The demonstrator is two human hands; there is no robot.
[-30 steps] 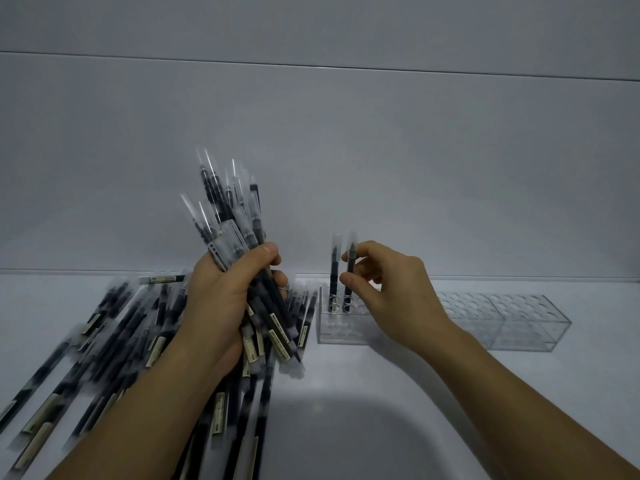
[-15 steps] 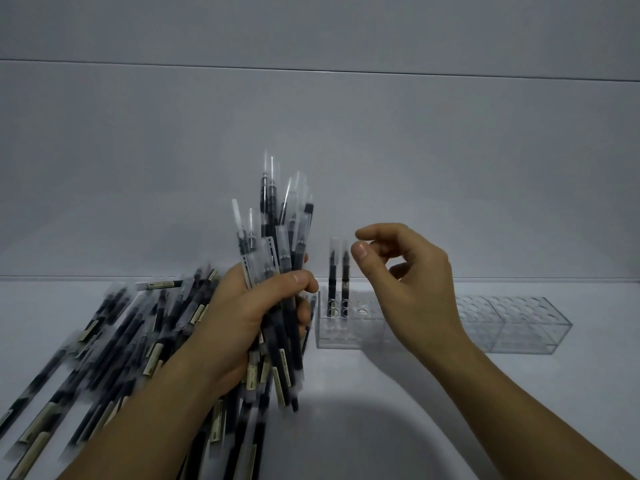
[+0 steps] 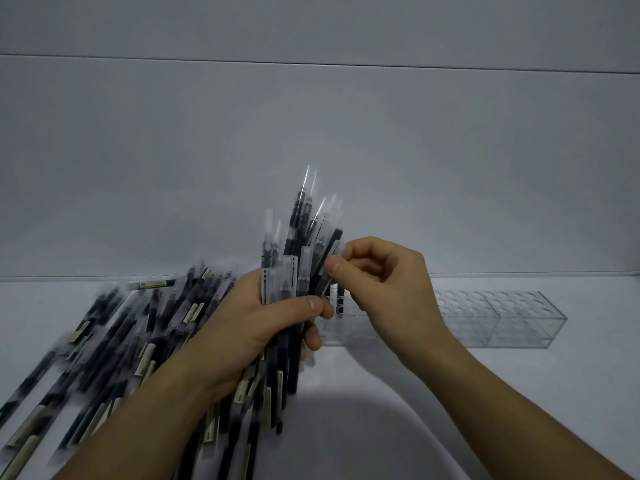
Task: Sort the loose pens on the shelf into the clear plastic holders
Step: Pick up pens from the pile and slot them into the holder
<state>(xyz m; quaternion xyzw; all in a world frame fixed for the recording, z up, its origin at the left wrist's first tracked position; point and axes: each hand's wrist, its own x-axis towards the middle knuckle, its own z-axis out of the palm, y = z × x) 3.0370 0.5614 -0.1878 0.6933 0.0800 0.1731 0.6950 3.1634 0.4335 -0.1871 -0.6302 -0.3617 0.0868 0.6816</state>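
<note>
My left hand (image 3: 263, 327) grips an upright bundle of black pens (image 3: 298, 244) in clear sleeves, held above the white shelf. My right hand (image 3: 384, 285) has come up against the bundle's right side, and its thumb and forefinger pinch the top of one pen (image 3: 329, 268) in it. Behind the hands lies a row of clear plastic holders (image 3: 502, 317) with round holes on top. Pens standing in the leftmost holder (image 3: 341, 299) show only partly between my hands. A big pile of loose pens (image 3: 131, 334) lies on the shelf at the left.
The white shelf (image 3: 450, 403) runs to a grey back wall (image 3: 346, 133) right behind the holders. The pile of pens spreads from the left edge to under my left forearm.
My right hand left the two pens standing in the holder and moved left to the bundle, pinching one pen. My left hand carried the bundle to the right, toward the holder.
</note>
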